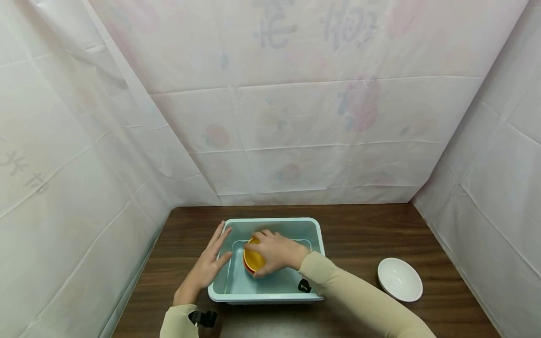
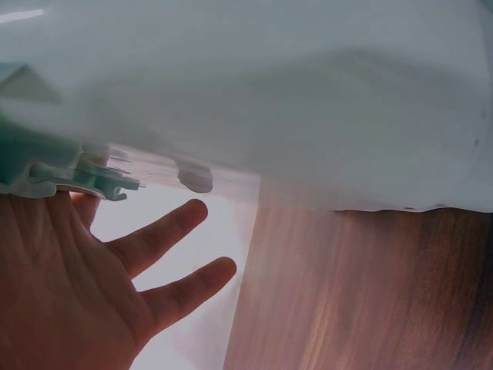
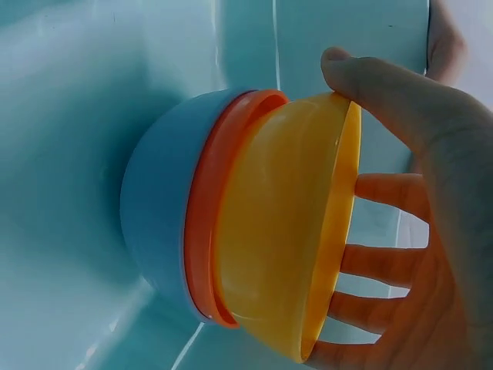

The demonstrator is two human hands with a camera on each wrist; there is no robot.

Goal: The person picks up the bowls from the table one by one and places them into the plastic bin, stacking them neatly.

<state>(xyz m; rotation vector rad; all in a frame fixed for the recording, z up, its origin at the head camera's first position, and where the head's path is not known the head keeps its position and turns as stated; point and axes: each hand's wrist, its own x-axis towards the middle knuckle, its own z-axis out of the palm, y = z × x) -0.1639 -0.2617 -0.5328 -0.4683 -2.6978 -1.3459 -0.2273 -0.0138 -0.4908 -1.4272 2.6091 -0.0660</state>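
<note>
My right hand reaches into a pale blue plastic basin and holds a yellow bowl by its rim, thumb outside and fingers on the inner side. In the right wrist view, the yellow bowl sits tilted in an orange bowl, which is nested in a blue bowl on the basin floor. At the basin's left rim is my left hand, fingers straight and spread. The left wrist view shows its palm and fingers beside the basin's outer wall; part of the hand is hidden there.
A white bowl stands alone on the dark wooden table, right of the basin. White printed sheets hang behind the table and on both sides. Small black devices are worn at the wrists.
</note>
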